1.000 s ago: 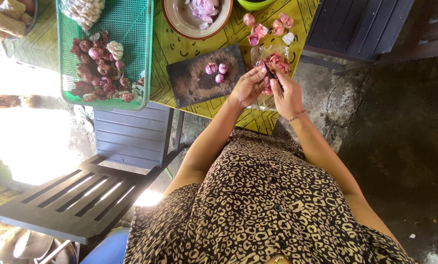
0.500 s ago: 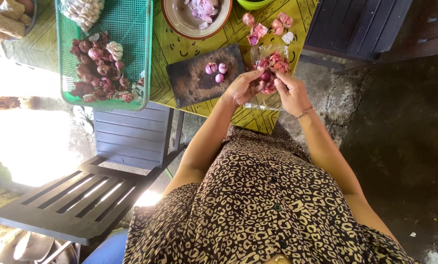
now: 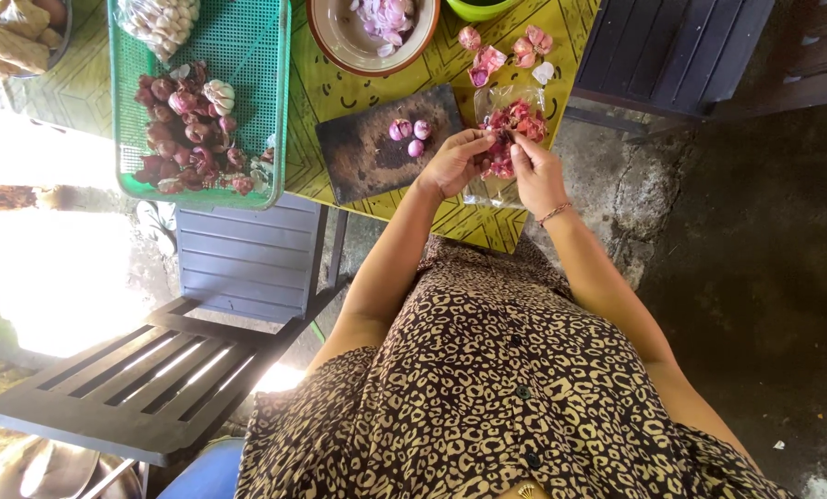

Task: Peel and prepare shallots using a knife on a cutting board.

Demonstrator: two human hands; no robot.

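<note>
Item, left hand: fingers curled, tips pinched on a small shallot held over the counter's near edge. Item, right hand: fingers bent inward, tips meeting the same shallot from the other side; a thin bracelet sat at the wrist. Whether a blade lay between the fingers could not be told.

Item, clear plastic bag: lay directly under both hands, holding a heap of pink skins and trimmings.

Item, dark chopping board: just left of the hands, carrying three peeled shallots close together.

Item, counter: covered in yellow-green patterned cloth.

Item, green mesh tray: at the left, holding unpeeled shallots and a few garlic bulbs; a netted bag of garlic at its far end.

Item, round bowl: beyond the board, containing sliced pale-pink shallot.

Item, loose skins: scattered on the cloth beyond the bag.

Item, slatted dark chair: stood beside the person's left.
</note>
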